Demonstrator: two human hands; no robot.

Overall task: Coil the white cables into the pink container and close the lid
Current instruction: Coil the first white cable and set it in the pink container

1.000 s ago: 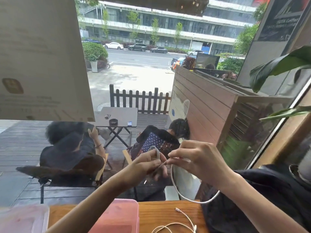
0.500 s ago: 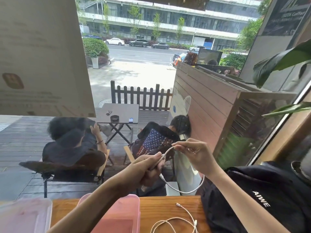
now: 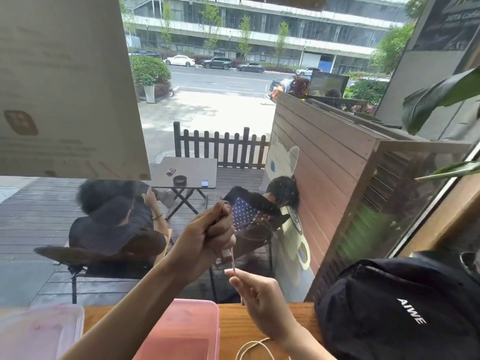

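Note:
My left hand is raised in front of the window, fingers closed around a bundle of white cable. A taut stretch of that white cable runs down from it to my right hand, which pinches it between thumb and fingers just above the wooden counter. More white cable lies looped on the counter under my right wrist. The pink container stands open on the counter below my left forearm. Its translucent lid lies at the far left.
A black backpack fills the counter's right side, close to my right arm. The window glass stands directly behind the counter, with a paper sign stuck at upper left. Two people sit outside on chairs beyond the glass. Plant leaves hang at the upper right.
My right hand has dropped from beside the left hand down toward the counter, pulling the cable straight. My left hand rose slightly and closed tighter on the bundle.

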